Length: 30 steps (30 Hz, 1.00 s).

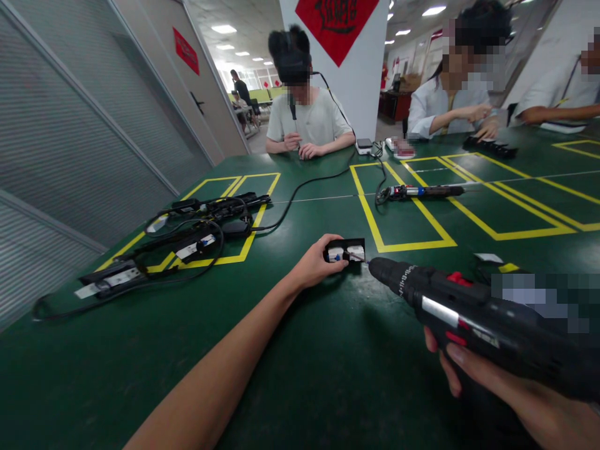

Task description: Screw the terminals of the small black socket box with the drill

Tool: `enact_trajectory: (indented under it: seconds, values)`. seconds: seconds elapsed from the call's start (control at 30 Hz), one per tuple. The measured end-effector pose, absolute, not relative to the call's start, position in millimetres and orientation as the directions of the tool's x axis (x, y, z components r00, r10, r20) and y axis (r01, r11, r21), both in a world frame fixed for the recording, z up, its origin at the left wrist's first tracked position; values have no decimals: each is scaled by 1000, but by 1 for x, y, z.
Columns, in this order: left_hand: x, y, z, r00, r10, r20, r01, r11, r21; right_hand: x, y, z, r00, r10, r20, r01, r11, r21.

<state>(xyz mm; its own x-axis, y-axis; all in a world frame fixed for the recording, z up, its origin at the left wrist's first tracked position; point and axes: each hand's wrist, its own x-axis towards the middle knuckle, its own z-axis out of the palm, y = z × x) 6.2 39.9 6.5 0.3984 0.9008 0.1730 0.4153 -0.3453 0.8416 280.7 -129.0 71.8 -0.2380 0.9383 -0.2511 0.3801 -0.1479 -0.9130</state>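
Note:
My left hand [319, 262] grips a small black housing with white parts inside [355, 251] by its left end, thumb along the near side. It rests on the green table [300, 337]. My right hand [487, 375] is wrapped round the handle of a black power drill [450, 306] with red buttons. The drill points left, and its bit reaches the right end of the housing. Whether the bit touches a screw there is too small to tell. Much of the drill's handle and rear lies in shadow or beyond the frame's edge.
Left on the table lies a bundle of black strips and cables [206, 231]. An electric screwdriver [422, 192] lies within yellow tape lines [417, 247]. A black cable [295, 194] crosses the far side. Several people sit opposite; one holds a tool [294, 115].

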Motion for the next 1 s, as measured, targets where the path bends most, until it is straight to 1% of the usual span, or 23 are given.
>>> enact_trajectory:
  seconds: [0.1,0.37,0.6,1.0]
  values:
    - [6,39,7,402,899,175,413,-348,842,280,-129,72,-241,943,-230,396,-121,-910]
    - [6,39,8,400,900,173,418,-347,839,277,-130,75,-185,960,-210,406,-120,-906]
    - [6,39,7,394,906,157,405,-324,855,268,-123,82,-249,943,-222,351,-126,-928]
    - [5,44,6,413,897,157,367,-322,873,267,-119,84,-286,928,-238,343,-133,-930]
